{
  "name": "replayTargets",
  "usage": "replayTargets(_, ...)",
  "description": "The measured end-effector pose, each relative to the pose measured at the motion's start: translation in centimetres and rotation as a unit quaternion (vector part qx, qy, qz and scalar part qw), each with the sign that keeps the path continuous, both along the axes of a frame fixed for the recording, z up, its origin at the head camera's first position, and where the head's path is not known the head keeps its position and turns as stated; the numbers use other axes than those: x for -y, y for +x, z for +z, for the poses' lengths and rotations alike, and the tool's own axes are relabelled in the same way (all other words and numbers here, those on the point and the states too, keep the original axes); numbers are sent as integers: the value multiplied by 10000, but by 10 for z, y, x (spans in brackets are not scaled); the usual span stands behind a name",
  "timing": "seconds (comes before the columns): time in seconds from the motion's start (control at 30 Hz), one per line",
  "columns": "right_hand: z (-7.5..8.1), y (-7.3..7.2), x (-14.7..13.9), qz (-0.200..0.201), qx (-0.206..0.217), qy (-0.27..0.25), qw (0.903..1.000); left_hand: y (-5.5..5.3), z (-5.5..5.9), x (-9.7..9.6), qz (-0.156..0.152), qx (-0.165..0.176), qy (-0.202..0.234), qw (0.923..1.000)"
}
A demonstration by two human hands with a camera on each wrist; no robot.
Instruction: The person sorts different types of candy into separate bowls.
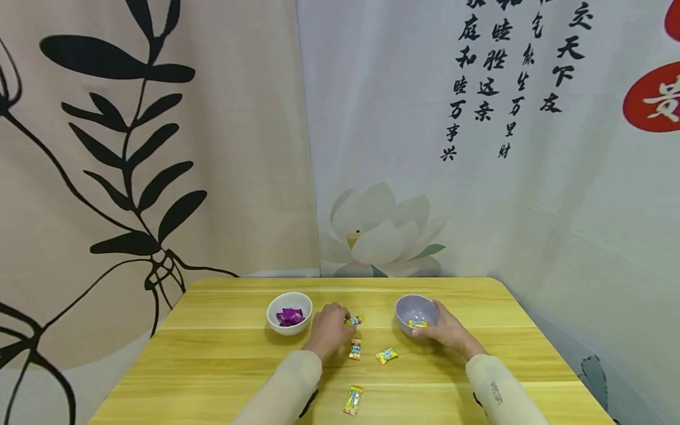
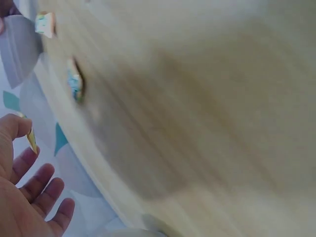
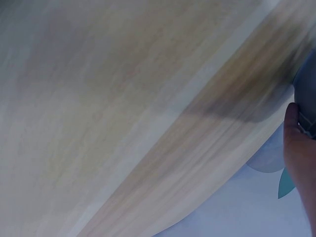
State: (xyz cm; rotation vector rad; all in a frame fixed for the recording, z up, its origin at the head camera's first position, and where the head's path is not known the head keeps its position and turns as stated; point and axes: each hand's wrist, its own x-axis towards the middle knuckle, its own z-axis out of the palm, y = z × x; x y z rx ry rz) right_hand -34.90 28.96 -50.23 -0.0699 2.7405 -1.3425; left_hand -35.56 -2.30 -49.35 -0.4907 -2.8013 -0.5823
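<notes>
Between thumb and forefinger, my left hand (image 1: 332, 328) pinches a small yellow wrapped candy (image 1: 354, 320) above the table; in the left wrist view the candy (image 2: 32, 139) shows edge-on and the other fingers are spread. My right hand (image 1: 449, 329) grips the right side of a grey-purple bowl (image 1: 404, 313), thumb at its near rim. Inside that bowl lies a yellow wrapped candy (image 1: 418, 324). Left of my left hand stands a white bowl (image 1: 274, 324) with purple wrapped candies (image 1: 290, 317) in it.
On the wooden table (image 1: 212, 354) lie more yellow candies: one candy (image 1: 355, 349) just below my left hand, another candy (image 1: 386, 356) to its right, and a third candy (image 1: 353, 400) nearer the front. A printed curtain (image 1: 255, 147) hangs behind the table.
</notes>
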Motion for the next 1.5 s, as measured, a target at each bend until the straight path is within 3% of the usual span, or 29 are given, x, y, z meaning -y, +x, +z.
replayTargets(0.3, -2, 0, -1, -12, -7, -65, 10000, -8, 20, -29, -95, -99, 26, 9999)
replayTargets(0.73, -3, -4, -4, 1, -106, -173, 9998, -17, 40, -79, -268, -257, -28, 9993)
replayTargets(1.0, -1, -2, -2, 25, -86, -285, 9996, -18, 41, -105, -286, -163, -36, 9995)
replayTargets(1.27, -3, -6, 0, 26, -182, -456, 9988, -18, 36, -121, -324, -14, -60, 9995)
replayTargets(1.5, -2, -4, -3, 60, -184, -424, 9989, -15, 37, -131, -512, 238, -261, 9981)
